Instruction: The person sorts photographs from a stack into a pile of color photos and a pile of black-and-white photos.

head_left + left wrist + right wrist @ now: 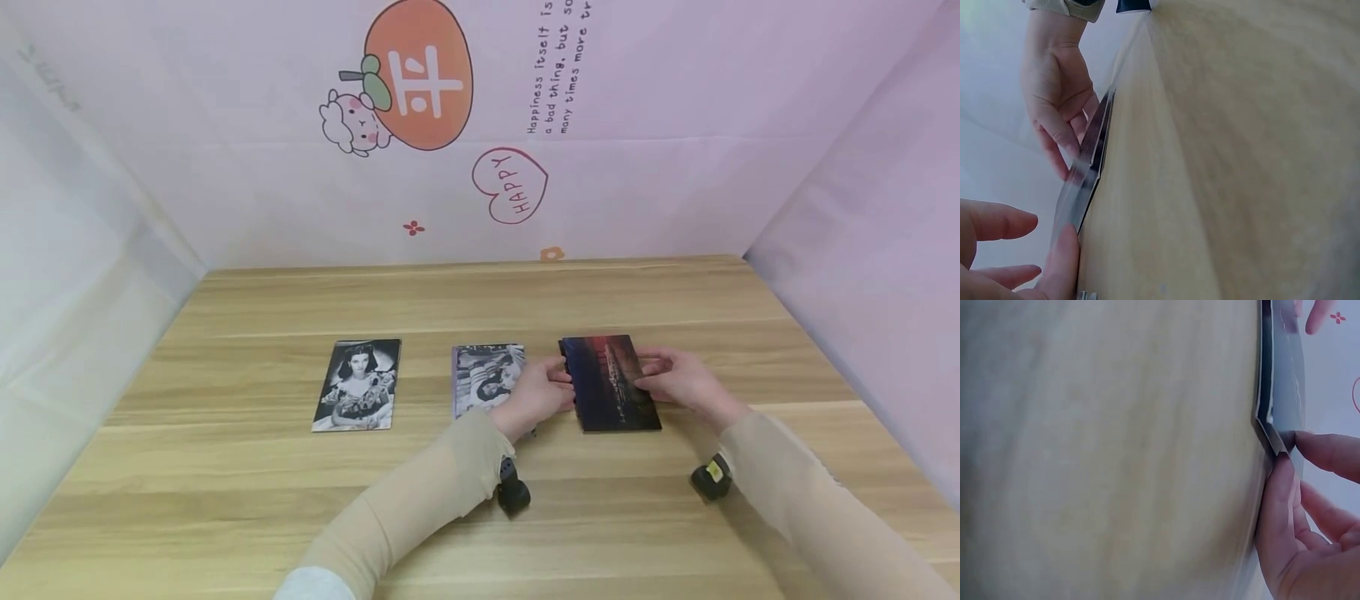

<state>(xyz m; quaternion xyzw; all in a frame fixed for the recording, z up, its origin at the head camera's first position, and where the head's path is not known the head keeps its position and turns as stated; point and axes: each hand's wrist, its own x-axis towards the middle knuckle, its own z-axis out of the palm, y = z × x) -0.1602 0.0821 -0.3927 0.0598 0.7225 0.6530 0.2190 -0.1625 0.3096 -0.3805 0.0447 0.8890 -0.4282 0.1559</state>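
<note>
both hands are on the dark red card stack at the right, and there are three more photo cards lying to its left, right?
Not quite: only two cards lie to its left, the black-and-white portrait card and the purple-toned photo card. The head view shows this. Both the left hand and right hand do hold the dark red card stack.

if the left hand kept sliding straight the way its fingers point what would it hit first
The left hand points right, its fingers at the left edge of the dark postcard stack. It would meet that stack first, then probably the right hand holding the opposite edge.
</note>
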